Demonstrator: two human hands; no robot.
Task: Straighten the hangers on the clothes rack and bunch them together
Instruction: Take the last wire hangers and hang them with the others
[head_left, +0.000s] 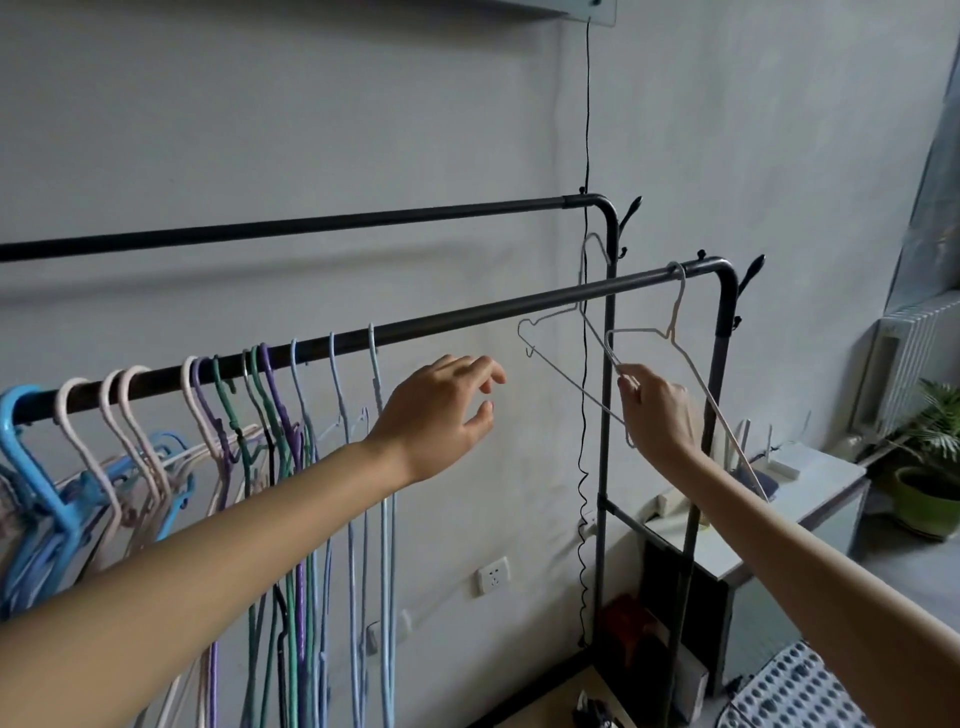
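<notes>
Remaining apart: two white hangers

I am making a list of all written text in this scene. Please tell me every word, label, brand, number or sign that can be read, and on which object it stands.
None: no word, number or brand can be read in this view.
Wall socket: only slot holes, no print visible.
Red object on the floor by the rack: any marking is too dark and blurred to read.
Hangers and front rail: no labels.
</notes>
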